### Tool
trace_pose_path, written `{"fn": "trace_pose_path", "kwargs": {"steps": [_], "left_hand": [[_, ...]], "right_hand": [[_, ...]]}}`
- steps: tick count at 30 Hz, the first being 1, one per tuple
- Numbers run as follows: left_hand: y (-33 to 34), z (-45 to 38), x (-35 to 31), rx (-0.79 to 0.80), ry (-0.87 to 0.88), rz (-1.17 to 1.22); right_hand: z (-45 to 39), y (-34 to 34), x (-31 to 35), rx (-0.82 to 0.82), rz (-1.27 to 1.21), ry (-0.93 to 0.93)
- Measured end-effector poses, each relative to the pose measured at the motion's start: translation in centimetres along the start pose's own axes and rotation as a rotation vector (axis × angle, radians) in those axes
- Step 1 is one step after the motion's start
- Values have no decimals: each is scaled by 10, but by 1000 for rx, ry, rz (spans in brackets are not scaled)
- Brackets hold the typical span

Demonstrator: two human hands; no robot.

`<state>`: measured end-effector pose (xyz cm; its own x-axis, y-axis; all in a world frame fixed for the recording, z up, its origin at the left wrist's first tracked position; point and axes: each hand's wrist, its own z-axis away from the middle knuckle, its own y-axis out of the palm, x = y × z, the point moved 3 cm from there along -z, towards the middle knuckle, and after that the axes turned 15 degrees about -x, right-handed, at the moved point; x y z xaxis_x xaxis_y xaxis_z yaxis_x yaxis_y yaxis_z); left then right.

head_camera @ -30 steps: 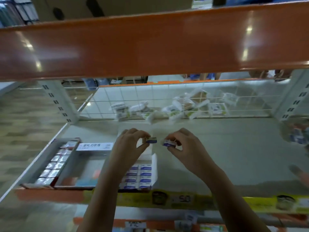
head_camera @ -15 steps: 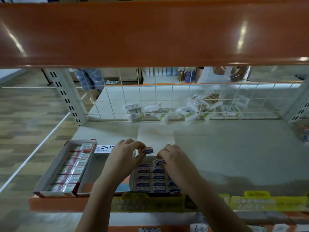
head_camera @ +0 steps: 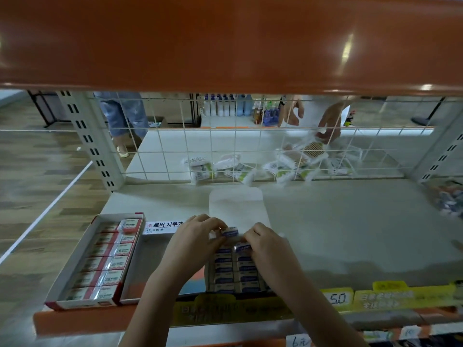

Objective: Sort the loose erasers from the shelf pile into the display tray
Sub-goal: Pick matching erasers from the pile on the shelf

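Observation:
My left hand [head_camera: 194,242] pinches a small blue-and-white eraser [head_camera: 230,232] just above the far end of the display tray [head_camera: 210,279]. My right hand [head_camera: 269,249] presses another blue-and-white eraser [head_camera: 242,246] down at the top of the tray's right column. The tray holds two rows of the same erasers [head_camera: 234,274] and its white lid flap [head_camera: 236,206] stands open behind. A blurred pile of loose erasers [head_camera: 448,199] lies at the shelf's far right edge.
A red-and-white box of erasers [head_camera: 100,261] sits at the left, with a labelled white box [head_camera: 164,226] beside it. Wire mesh [head_camera: 225,151] backs the shelf, with packets and a person's hands behind it. An orange beam [head_camera: 225,41] hangs overhead. Yellow price tags [head_camera: 375,298] line the front edge.
Both hands came down and toward me from above the shelf to the tray's far end, each still holding an eraser. The right eraser now rests at the tray's rows.

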<state>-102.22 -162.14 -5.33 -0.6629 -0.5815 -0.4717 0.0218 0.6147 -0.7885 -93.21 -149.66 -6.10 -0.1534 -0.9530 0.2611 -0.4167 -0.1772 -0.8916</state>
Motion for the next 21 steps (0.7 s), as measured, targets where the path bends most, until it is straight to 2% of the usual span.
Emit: {"fn": "trace_pose_path", "kwargs": {"steps": [6,14,21], "left_hand": [[-2,0,1,7,30,-19],[-5,0,-7,10,65,-48],[5,-5,-32,47,135,-52]], "right_hand": [[11,0,4,62,44,50],[9,-1,-2,47,26,62],[10,-36,-36,-193,-22,179]]}}
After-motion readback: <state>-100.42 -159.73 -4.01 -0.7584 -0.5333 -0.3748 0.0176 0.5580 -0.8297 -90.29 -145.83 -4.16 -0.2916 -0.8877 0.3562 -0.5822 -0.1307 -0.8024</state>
